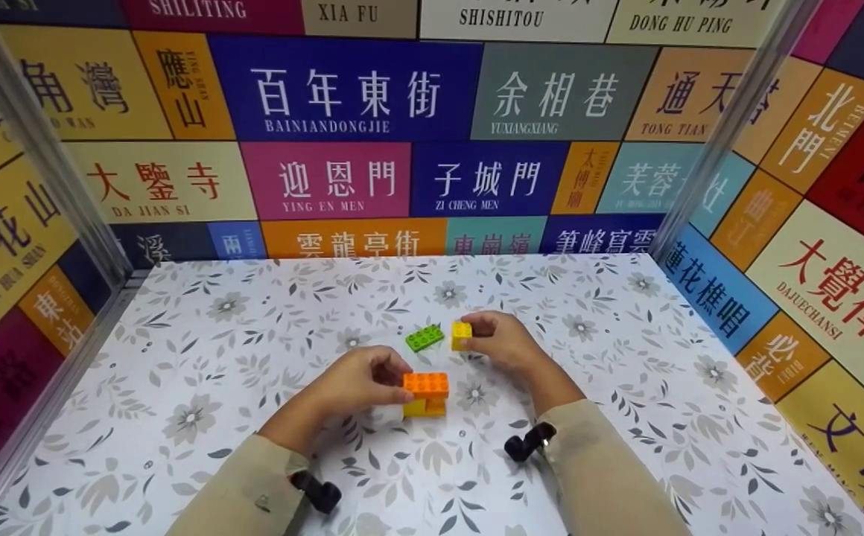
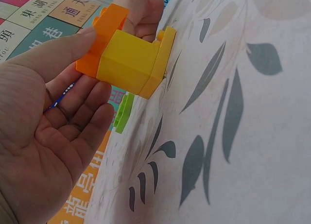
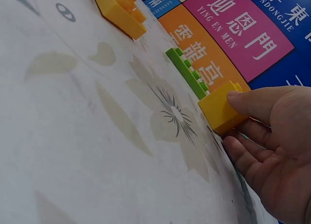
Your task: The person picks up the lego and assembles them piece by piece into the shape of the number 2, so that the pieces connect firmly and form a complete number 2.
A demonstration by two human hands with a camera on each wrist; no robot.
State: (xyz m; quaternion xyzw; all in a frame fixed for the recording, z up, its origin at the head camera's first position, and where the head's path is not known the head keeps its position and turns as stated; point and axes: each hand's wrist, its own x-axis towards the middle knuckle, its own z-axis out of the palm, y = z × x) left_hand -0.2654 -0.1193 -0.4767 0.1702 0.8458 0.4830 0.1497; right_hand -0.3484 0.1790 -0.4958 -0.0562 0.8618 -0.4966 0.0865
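Brick stack point(image 2: 124, 59) between left fingers point(image 2: 95, 127) and thumb point(image 2: 60, 51)

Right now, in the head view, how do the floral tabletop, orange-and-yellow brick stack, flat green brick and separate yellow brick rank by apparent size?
1. Floral tabletop
2. Orange-and-yellow brick stack
3. Flat green brick and separate yellow brick: too close to rank

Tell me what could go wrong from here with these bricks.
The orange brick, pinched by the left hand, overhangs a gap beyond the yellow block below it, so pressure on that unsupported end might tip it loose. The small yellow brick in the right hand is close beside the green brick and could nudge it.
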